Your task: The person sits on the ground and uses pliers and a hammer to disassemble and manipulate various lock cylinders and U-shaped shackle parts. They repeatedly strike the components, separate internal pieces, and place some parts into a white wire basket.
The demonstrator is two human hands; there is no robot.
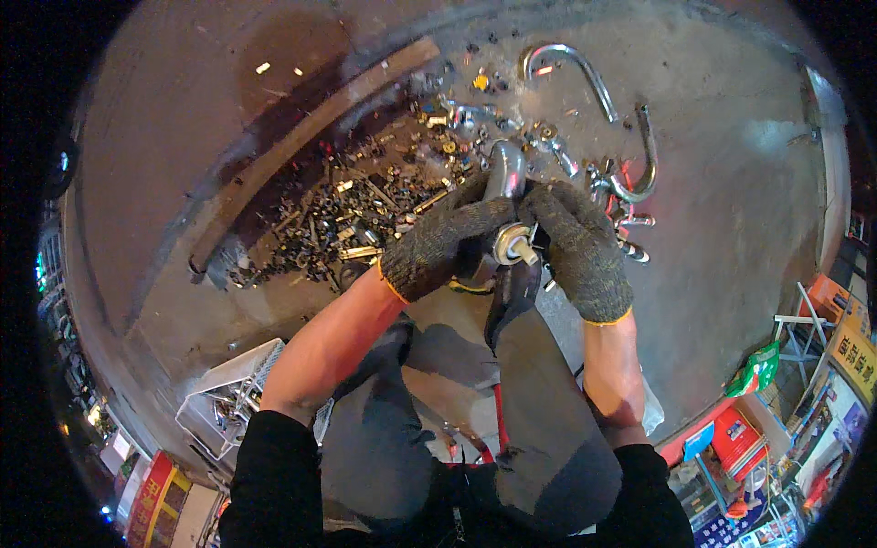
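Observation:
Both my hands wear dark knitted gloves with yellow cuffs. My left hand (438,245) wraps around a curved chrome faucet piece (506,173), gripping it from the left. My right hand (577,245) closes on the same piece from the right, at its round end with a short white stem (517,248). The piece is held above my knees, over the concrete floor.
A heap of small metal fittings, bolts and brass parts (365,215) lies on the floor ahead left. Curved chrome spouts (585,78) (644,160) lie ahead right. A white wire basket (233,397) stands at my lower left. A long plank (311,137) runs diagonally behind the heap.

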